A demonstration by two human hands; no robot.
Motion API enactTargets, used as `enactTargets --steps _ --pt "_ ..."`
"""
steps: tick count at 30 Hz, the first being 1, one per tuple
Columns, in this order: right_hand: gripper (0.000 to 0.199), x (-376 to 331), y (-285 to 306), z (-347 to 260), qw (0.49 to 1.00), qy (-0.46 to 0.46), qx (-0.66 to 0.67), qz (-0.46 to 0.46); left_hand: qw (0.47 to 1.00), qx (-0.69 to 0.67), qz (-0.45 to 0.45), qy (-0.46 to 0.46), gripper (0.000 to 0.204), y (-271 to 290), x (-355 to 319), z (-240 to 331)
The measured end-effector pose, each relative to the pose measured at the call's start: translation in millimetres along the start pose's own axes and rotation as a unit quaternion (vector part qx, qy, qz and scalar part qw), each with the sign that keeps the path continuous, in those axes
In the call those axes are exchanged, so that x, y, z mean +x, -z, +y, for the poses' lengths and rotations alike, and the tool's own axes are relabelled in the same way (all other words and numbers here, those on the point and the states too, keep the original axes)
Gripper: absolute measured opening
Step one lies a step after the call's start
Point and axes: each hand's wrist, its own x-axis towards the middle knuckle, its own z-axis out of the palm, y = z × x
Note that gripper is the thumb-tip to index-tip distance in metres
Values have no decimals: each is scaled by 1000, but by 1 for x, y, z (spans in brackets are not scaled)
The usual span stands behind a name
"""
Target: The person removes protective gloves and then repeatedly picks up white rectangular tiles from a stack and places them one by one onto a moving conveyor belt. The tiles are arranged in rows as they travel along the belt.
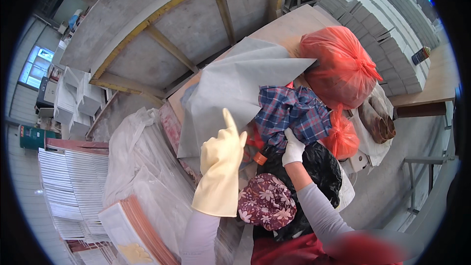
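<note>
My left hand (219, 167), in a cream rubber glove, is raised with the index finger stretched out and the thumb apart. Nothing shows in it, and its other fingers seem bent. Behind it a grey sheet (223, 86) drapes over a board. My right hand (293, 148), in a white knit glove, grips the lower edge of a blue and red plaid shirt (289, 111), bunched up. Below that hand lies a black plastic bag (321, 169). A maroon flowered cloth item (267, 201) sits between my forearms. An orange cap (260, 158) shows beside the shirt.
A large red plastic bag (333, 66) and a smaller red bag (341, 135) stand right of the shirt, near brown boots (377, 120). Stacked pale blocks (387, 39) rise at the far right. Plastic sheeting (142, 162) and panel stacks (73, 186) are at left.
</note>
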Motion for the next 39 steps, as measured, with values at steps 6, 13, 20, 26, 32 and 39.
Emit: enactTargets --steps 6,13,20,26,32,39 --pt "59 4 -5 -3 996 -62 -61 11 997 -43 19 -58 66 -5 31 16" --pt "28 7 50 -23 991 -66 72 -86 986 -132 84 -58 43 -20 59 -5" --pt "31 -29 88 -48 995 17 76 -56 909 -363 200 -48 35 72 21 -58" --pt "58 -37 15 -10 998 -13 -47 -35 940 -293 145 -95 36 85 7 -83" --pt "43 9 -97 31 986 -127 36 -98 918 -382 9 -110 35 97 1 -76" --pt "36 115 -154 105 959 -71 59 -269 958 -209 42 -190 34 74 7 -75"
